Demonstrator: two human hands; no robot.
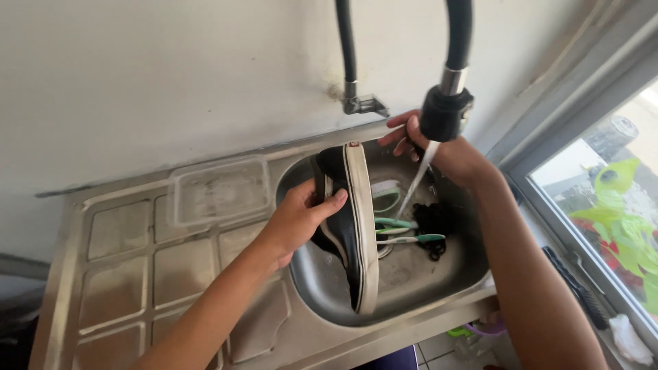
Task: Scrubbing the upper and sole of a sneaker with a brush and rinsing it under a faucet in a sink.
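My left hand grips a black shoe with a whitish sole, held on its side over the round steel sink. My right hand reaches behind the black flexible tap head, its fingers partly hidden, and I cannot tell what it grips. A stream of water runs down from the tap head into the basin. Two toothbrushes with green handles lie in the basin beside a dark bundle of laces. A second whitish sole shows behind the shoe.
A clear plastic lid or container rests on the ribbed steel drainboard to the left. The white wall rises behind. A window with its sill runs along the right, with a dark brush lying on the sill.
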